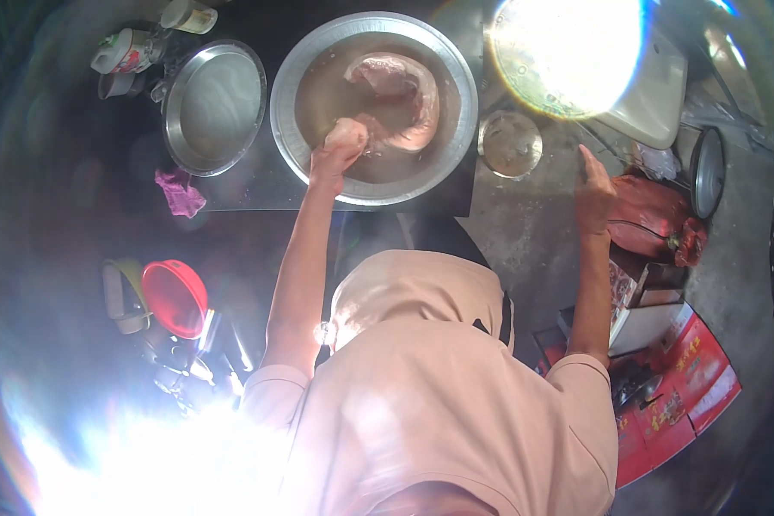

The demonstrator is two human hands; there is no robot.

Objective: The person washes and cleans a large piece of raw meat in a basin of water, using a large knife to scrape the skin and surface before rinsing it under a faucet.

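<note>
A large metal basin (374, 193) stands on the dark tabletop before me, with cloudy water inside. A long piece of raw meat (419, 116) lies curved in that water. My left hand (335, 157) grips one end of the meat over the basin's near left rim. Off to the right, past the table's edge, my right hand (595, 193) is held out with nothing in it, beside a red plastic bag (651, 216). Its fingers point away from me, and I cannot tell how far apart they are.
A smaller metal basin (222, 109) with liquid and a purple cloth (180, 192) are on the table's left. A round, shallow container (510, 144) stands right of the table. Lower left is a red plastic basin (175, 298); lower right, red printed cardboard (677, 400). Glare hides parts.
</note>
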